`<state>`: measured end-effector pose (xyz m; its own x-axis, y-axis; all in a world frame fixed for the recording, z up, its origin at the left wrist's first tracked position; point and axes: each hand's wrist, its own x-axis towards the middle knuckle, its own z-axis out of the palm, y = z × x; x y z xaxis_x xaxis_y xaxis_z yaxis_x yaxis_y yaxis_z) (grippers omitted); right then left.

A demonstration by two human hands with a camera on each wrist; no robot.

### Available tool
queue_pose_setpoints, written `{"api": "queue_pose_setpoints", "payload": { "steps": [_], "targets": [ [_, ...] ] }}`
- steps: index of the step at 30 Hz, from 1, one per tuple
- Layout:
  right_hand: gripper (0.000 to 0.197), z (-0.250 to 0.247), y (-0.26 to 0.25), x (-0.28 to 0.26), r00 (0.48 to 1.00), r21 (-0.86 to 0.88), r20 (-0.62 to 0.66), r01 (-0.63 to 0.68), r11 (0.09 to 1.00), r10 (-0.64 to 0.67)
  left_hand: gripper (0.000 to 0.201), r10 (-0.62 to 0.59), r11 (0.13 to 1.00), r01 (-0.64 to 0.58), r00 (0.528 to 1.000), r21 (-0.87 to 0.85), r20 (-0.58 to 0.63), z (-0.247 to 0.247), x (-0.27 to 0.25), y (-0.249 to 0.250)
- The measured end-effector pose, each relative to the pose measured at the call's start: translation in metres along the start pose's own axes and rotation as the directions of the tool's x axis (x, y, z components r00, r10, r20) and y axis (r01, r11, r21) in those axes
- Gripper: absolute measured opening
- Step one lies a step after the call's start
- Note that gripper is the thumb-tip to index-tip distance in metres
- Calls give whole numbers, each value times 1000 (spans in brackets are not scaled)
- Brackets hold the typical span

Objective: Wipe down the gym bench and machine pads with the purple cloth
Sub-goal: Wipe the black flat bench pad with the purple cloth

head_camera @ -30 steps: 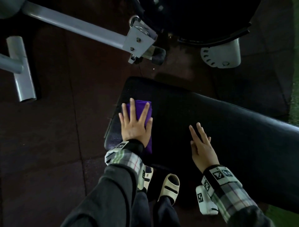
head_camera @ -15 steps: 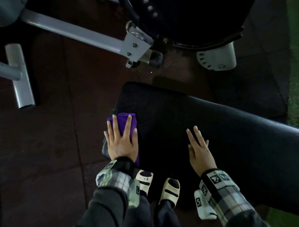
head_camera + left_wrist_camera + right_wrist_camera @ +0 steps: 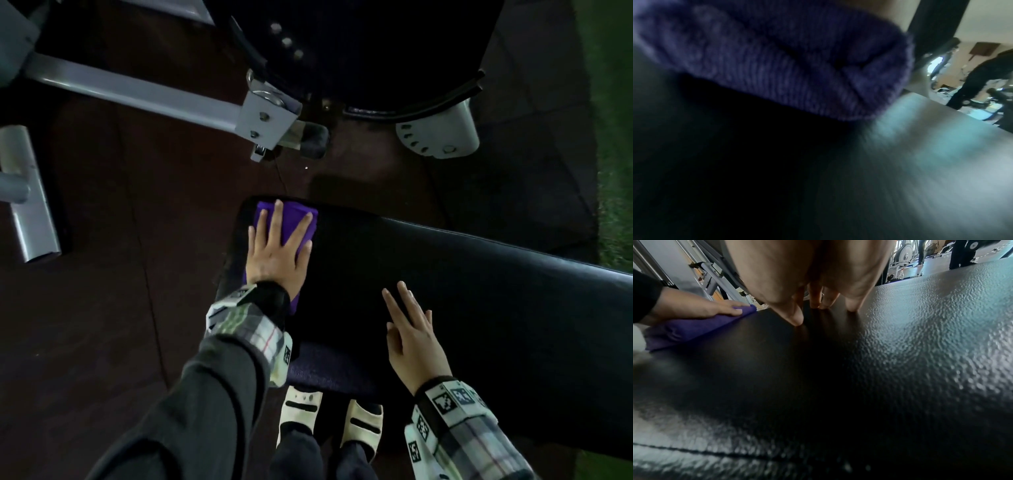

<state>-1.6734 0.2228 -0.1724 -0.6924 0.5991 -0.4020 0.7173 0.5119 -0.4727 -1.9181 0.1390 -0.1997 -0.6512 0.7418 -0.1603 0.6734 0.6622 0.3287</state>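
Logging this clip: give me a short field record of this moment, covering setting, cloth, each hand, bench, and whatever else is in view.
setting: gym floor, dim light
cloth: purple cloth, folded, at the far end corner of the bench pad
left hand: left hand flat on the cloth, fingers spread, pressing
right hand: right hand on the pad, fingers straight, holding nothing
bench: black bench pad, textured vinyl
other: grey machine frame; person's sandals under the bench

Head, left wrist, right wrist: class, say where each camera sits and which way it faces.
Head: above, looking down at the bench; shows both hands, sleeves, feet.
Left wrist: under the left hand, looking along the purple cloth; blurred.
Right wrist: under the right hand, looking along the pad; fingertips touch it.
Shared: head and right wrist both show the left hand pressing the cloth.
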Motion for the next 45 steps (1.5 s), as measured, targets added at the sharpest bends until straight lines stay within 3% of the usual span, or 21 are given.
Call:
{"api": "queue_pose_setpoints", "payload": {
  "steps": [2,4,9,13,15,18,22,25,30,33,38,45],
  "targets": [
    [61,0,0,-1,1000,11,3,3,1000,-3,49,91,996,-91,996,7,-13,7,-23,-2],
    [61,0,0,0,1000,17,5,2,1000,-2,48,92,996,-92,996,1,-18,11,-47,-12],
    [62,1,-1,0,1000,19,7,-5,1000,5,50,-162,983,153,982,-97,-94,-3,-52,-32],
    [66,5,-1,0,1000,25,-8,-5,1000,6,50,-348,927,340,937,-156,-25,-16,-5,-30],
    [68,5,-1,0,1000,29,-3,-2,1000,2,51,-307,949,304,951,-89,-28,-16,16,-20],
    [67,3,-1,0,1000,27,11,-1,1000,0,51,-134,991,134,991,-11,-25,-4,30,4],
    [65,1,3,-1,1000,29,30,7,1000,-8,48,85,996,-84,996,22,-41,18,3,33],
    [64,-2,2,-1,998,26,55,-3,1000,2,47,164,986,-164,986,27,-16,24,-33,32],
    [64,-2,-1,0,998,12,65,-14,1000,13,48,106,994,-106,994,3,-27,22,-85,11],
    [65,-1,-2,1,998,-4,64,-19,1000,19,48,75,997,-75,997,10,-33,21,-85,16],
    [66,3,1,0,1000,23,24,-1,1000,1,46,101,995,-101,993,-6,-54,16,-21,26],
    [65,4,4,2,1000,36,11,24,999,-24,49,-69,997,70,997,-16,34,-6,44,1]
  ]
}}
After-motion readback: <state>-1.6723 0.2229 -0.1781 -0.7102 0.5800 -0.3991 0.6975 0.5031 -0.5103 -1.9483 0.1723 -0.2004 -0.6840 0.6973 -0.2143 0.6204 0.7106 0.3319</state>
